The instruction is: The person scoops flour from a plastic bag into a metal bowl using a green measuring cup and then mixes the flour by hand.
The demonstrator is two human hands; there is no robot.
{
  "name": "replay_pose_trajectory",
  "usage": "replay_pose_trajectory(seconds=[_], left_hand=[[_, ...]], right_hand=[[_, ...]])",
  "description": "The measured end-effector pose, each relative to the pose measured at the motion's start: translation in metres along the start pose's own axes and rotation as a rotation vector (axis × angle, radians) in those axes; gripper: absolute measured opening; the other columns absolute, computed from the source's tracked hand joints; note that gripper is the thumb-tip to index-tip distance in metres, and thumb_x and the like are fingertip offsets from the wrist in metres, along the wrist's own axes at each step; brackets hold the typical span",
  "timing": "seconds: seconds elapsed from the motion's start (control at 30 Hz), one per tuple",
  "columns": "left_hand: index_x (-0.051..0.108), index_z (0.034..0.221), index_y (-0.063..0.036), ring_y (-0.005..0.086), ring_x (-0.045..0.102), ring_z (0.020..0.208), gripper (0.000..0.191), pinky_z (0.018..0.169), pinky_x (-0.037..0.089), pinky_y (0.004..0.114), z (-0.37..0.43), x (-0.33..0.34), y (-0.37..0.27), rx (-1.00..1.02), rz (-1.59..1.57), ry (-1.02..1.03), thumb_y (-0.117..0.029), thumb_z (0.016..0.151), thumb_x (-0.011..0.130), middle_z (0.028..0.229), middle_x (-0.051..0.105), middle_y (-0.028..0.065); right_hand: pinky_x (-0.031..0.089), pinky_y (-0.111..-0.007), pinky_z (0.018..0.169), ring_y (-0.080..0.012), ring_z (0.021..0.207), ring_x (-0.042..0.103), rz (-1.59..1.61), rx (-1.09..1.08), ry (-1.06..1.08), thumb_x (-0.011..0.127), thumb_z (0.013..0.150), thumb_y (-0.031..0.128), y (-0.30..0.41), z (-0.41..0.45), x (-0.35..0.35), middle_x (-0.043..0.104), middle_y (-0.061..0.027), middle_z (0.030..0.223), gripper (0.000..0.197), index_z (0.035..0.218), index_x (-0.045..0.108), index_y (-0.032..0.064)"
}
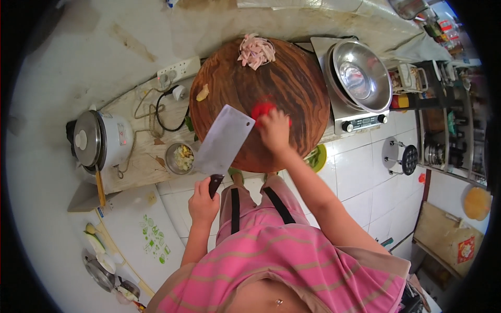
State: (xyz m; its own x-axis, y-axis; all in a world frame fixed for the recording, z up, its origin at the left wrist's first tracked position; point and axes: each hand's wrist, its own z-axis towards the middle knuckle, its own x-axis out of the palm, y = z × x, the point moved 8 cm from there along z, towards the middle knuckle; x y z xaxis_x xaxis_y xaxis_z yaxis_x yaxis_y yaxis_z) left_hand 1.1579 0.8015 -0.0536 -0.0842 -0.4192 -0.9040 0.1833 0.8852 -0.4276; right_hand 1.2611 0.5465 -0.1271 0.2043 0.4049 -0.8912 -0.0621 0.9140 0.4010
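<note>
My left hand (203, 201) grips the dark handle of a cleaver (224, 141), its broad blade angled over the near left edge of a round wooden chopping board (289, 82). On the board, my right hand (275, 131) closes over a bright red thing (262, 109). Blur and my fingers hide what it is. At the board's far edge sits a heap of pale pink sliced meat (256, 51); its container is mostly covered. A small yellowish piece (202, 93), like ginger, lies at the left of the board.
Left stand a steel bowl (168, 159) of chopped pieces, a rice cooker (117, 133) and a power strip (180, 69) with cords. On the right, steel basins (358, 74) rest on an induction cooker (366, 123). A green basin (322, 158) shows below the board's edge.
</note>
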Motion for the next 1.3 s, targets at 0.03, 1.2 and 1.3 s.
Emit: replay_pose_trajectory(seconds=[0.03,1.2,1.3], left_hand=[[0.052,0.113,-0.0082,0.0321,0.062,0.073,0.045,0.060,0.052,0.041,0.004,-0.001,0.000,0.001,0.001,-0.007,-0.009,0.070,0.062,0.099,0.056,0.0097],[0.047,0.114,-0.0049,0.0056,0.035,0.041,0.033,0.039,0.033,0.021,0.019,0.099,-0.194,-0.693,-1.757,1.523,-0.034,0.100,0.038,0.070,0.043,-0.0003],[0.045,0.118,-0.0035,0.0057,0.037,0.043,0.034,0.040,0.033,0.022,0.011,0.087,-0.179,-0.683,-1.720,1.572,-0.031,0.101,0.036,0.069,0.042,0.0001]], right_hand=[[0.039,-0.042,0.073,-0.0312,0.090,0.049,-0.066,-0.027,0.071,0.070,0.069,0.015,0.012,-0.023,0.007,0.053,-0.0091,0.092,0.018,0.085,0.063,0.0123],[0.041,-0.044,0.073,-0.0356,0.088,0.054,0.404,0.445,-0.500,0.061,0.078,0.008,-0.098,-0.087,-0.159,0.055,-0.0154,0.091,0.016,0.093,0.055,0.0054],[0.044,-0.042,0.076,-0.0377,0.087,0.054,0.295,0.539,-0.587,0.057,0.082,0.003,-0.164,-0.099,-0.166,0.056,-0.0171,0.091,0.011,0.092,0.055,0.0018]])
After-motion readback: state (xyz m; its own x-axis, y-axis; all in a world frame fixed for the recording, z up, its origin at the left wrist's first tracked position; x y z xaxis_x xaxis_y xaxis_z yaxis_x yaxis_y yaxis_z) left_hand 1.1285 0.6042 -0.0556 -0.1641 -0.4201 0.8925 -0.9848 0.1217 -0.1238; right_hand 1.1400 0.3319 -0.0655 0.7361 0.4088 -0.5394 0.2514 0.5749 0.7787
